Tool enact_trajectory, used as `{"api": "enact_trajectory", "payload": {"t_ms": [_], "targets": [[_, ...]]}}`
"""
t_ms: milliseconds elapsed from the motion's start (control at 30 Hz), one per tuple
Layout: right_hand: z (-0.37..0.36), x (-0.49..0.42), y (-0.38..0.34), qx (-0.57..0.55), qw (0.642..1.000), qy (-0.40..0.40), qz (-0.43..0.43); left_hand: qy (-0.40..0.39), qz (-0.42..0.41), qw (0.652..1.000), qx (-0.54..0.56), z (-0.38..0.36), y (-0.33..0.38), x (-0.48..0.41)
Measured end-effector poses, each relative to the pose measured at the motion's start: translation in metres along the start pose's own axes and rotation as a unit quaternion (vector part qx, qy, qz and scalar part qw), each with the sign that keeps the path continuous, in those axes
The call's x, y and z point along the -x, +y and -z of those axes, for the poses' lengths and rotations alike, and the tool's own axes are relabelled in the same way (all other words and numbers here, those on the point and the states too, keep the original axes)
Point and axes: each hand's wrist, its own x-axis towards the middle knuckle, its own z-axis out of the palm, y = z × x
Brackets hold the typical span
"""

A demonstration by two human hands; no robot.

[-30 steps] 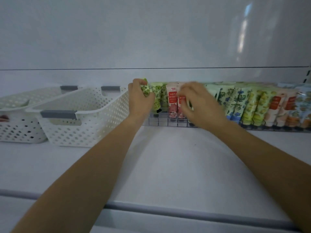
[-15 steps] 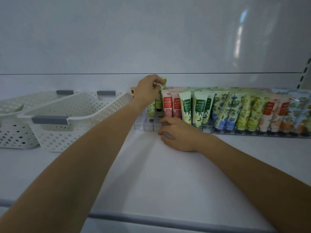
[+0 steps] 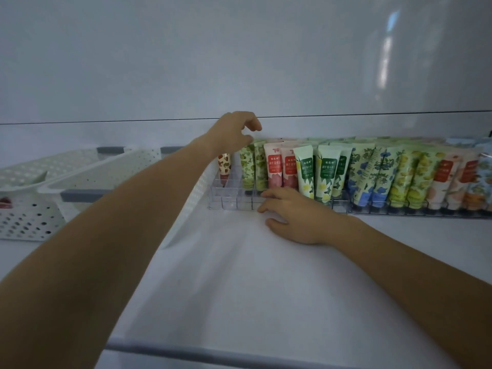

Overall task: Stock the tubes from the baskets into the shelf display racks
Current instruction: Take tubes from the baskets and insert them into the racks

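A clear display rack (image 3: 231, 203) stands on the white shelf with a row of tubes upright in it. At its left end are a red-patterned tube (image 3: 224, 164), green leafy tubes (image 3: 247, 166) and pink-red tubes (image 3: 274, 166). My left hand (image 3: 234, 134) hovers just above the green leafy tubes, its fingers loosely curled and holding nothing. On the shelf my right hand (image 3: 292, 214) rests with its fingers against the rack's front wall. A second rack (image 3: 415, 211) continues the row of tubes to the right.
Two white perforated baskets with grey handles, the nearer basket (image 3: 127, 179) and the farther basket (image 3: 24, 217), stand left of the rack, partly behind my left forearm. A red item (image 3: 5, 203) shows in the farther one. The shelf's front edge (image 3: 239, 355) runs across the bottom.
My left hand has let go of the green tube, which now stands in the rack, and lifted slightly. My right hand came down from the tubes to the rack's front.
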Motion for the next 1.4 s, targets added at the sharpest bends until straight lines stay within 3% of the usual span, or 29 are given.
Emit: {"api": "enact_trajectory", "payload": {"t_ms": [233, 400, 600, 867, 1000, 1133, 1400], "targets": [[0.013, -0.010, -0.004, 0.005, 0.997, 0.079, 0.014, -0.090, -0.033, 0.990, -0.100, 0.040, -0.024, 0.002], [0.044, -0.046, -0.015, -0.032, 0.990, 0.132, -0.026, -0.080, -0.015, 0.986, -0.147, 0.082, -0.062, 0.020], [0.065, -0.139, -0.065, -0.036, 0.986, 0.163, -0.002, -0.070, 0.037, 0.984, -0.162, 0.139, -0.138, 0.055], [0.060, -0.245, -0.157, 0.089, 0.991, 0.073, 0.075, -0.120, 0.070, 0.969, -0.205, 0.193, -0.239, 0.092], [0.048, -0.271, -0.184, 0.075, 0.994, 0.009, 0.078, -0.211, 0.061, 0.956, -0.193, 0.186, -0.279, 0.111], [0.035, -0.285, -0.194, 0.056, 0.995, -0.068, 0.051, -0.269, 0.055, 0.956, -0.107, 0.175, -0.303, 0.116], [0.024, -0.311, -0.202, -0.042, 0.983, -0.175, -0.014, -0.372, 0.004, 0.928, -0.035, 0.130, -0.312, 0.101]]}}
